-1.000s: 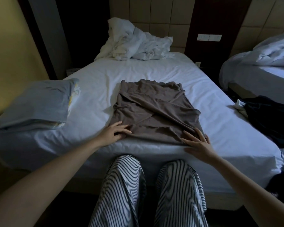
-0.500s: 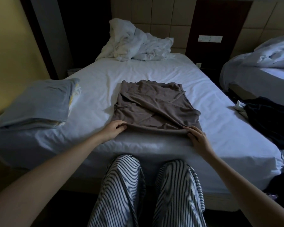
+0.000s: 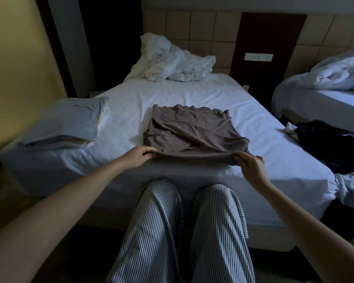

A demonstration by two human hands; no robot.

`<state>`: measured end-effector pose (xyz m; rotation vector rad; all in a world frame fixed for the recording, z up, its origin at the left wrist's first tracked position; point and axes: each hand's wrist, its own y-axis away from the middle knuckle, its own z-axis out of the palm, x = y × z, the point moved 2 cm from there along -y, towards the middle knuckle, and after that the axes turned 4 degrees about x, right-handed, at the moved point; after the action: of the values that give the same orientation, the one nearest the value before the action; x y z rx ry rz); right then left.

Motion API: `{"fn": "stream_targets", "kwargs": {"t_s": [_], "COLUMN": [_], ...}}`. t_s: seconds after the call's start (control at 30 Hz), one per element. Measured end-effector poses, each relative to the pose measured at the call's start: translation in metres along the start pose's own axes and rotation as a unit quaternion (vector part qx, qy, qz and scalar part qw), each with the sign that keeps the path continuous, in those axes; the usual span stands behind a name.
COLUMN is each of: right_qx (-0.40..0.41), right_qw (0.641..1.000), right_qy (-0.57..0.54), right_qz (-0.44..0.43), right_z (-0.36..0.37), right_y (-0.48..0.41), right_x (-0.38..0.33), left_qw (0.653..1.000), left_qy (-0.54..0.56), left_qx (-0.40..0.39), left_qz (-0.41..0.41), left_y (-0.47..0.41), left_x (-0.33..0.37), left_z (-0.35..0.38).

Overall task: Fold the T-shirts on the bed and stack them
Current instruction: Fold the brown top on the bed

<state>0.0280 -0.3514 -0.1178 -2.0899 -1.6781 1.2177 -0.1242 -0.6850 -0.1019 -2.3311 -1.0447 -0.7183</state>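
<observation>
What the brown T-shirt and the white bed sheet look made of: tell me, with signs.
The brown T-shirt looks like soft, matte jersey knit, perhaps cotton: it drapes in loose folds and sags between the left hand and right hand gripping its near edge. The white bed sheet looks like smooth woven cotton, with fine creases.

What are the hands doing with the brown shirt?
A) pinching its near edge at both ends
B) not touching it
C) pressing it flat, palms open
A: the left hand and right hand each pinch one end of the near edge of the brown T-shirt.
</observation>
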Motion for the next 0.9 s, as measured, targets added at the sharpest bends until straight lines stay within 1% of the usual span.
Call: {"fn": "stream_targets", "kwargs": {"t_s": [0.17, 0.3, 0.4, 0.47, 0.53, 0.63, 0.73, 0.83, 0.9], "right_qx": [-0.001, -0.040, -0.072, -0.077, -0.058, -0.007, 0.021, 0.028, 0.019], "right_qw": [0.997, 0.995, 0.994, 0.994, 0.995, 0.998, 0.999, 0.999, 0.998], "right_qy": [-0.075, -0.087, -0.085, -0.080, -0.082, -0.066, -0.037, -0.006, 0.008], "right_qz": [-0.015, -0.013, -0.020, -0.022, -0.021, -0.018, 0.005, 0.036, 0.061], "right_z": [-0.035, -0.067, -0.089, -0.099, -0.104, -0.093, -0.068, -0.040, -0.021], "right_y": [0.021, 0.028, 0.021, 0.009, -0.007, -0.038, -0.077, -0.120, -0.147], "right_x": [-0.018, -0.036, -0.052, -0.063, -0.073, -0.078, -0.074, -0.063, -0.053], "left_qw": [0.998, 0.989, 0.973, 0.968, 0.970, 0.972, 0.970, 0.958, 0.956], "left_qy": [0.005, 0.032, 0.064, 0.084, 0.120, 0.162, 0.177, 0.190, 0.170], "left_qx": [-0.056, -0.141, -0.218, -0.233, -0.205, -0.135, -0.049, 0.033, 0.076], "left_qz": [0.017, -0.008, -0.029, -0.038, -0.056, -0.104, -0.162, -0.213, -0.229], "left_y": [0.035, 0.063, 0.076, 0.074, 0.063, 0.033, -0.008, -0.055, -0.090], "left_x": [0.025, 0.053, 0.071, 0.075, 0.073, 0.063, 0.055, 0.049, 0.042], "left_z": [-0.019, -0.040, -0.054, -0.065, -0.077, -0.087, -0.089, -0.085, -0.081]}}
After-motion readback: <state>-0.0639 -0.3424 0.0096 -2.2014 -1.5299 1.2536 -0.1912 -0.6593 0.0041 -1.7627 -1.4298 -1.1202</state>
